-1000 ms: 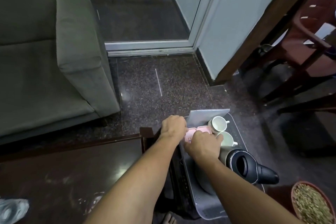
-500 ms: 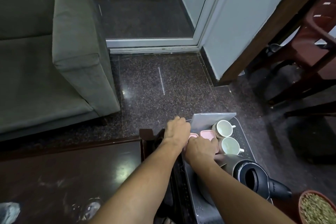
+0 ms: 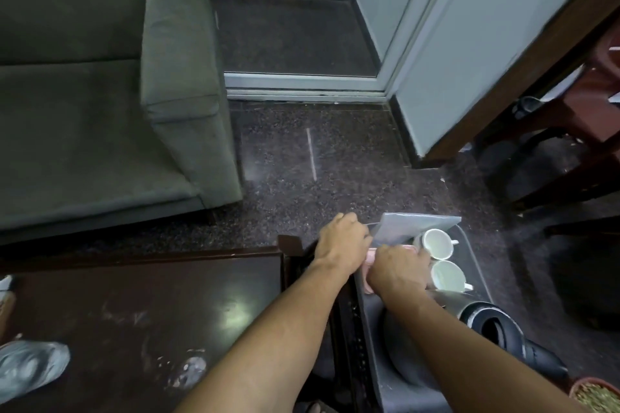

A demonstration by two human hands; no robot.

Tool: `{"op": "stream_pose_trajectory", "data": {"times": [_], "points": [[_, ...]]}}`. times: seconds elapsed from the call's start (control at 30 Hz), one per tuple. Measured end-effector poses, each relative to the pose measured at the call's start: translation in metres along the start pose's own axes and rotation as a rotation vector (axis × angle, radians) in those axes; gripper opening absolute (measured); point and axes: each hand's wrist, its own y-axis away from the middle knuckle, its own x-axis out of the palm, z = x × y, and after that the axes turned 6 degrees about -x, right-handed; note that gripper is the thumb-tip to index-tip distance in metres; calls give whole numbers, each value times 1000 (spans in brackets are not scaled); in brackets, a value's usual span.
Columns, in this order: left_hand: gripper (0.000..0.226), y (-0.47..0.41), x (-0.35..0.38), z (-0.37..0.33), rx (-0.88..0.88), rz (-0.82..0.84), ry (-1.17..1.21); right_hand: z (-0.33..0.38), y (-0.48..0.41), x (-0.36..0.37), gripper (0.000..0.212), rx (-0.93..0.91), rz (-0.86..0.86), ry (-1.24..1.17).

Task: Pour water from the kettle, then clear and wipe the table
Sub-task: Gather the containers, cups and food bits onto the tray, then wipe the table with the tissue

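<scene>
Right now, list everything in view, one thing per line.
sofa: 1, grey-green, upper left, on the floor
table: 1, dark brown, lower left, smeared top
crumpled plastic: 1, clear, at the table's left edge
tray: 1, grey, right of the table
grey sheet: 1, grey, at the tray's far end
cups: 2, white, far right part of the tray
pink object: 1, pink, in the tray, mostly under the hands
kettle: 1, steel and black, near end of the tray
bowl of grains: 1, reddish, bottom right corner
chair: 1, red-brown, upper right
hands: 2, bare; left hand at the tray's far left corner, right hand over the pink object; grips hidden
</scene>
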Motion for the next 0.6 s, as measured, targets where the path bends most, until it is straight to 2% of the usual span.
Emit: {"op": "stream_pose_trajectory", "data": {"times": [0.13, 0.23, 0.4, 0.6], "points": [[34, 20, -27, 17, -65, -175, 191, 3, 12, -30, 34, 69, -191, -137], [31, 44, -48, 52, -153, -313, 277, 41, 24, -55, 30, 9, -317, -318], [27, 103, -94, 147, -293, -424, 334, 152, 56, -89, 23, -218, -422, -423], [26, 204, -158, 271, -457, -460, 331, 300, 117, -121, 22, -462, -451, -601]]}}
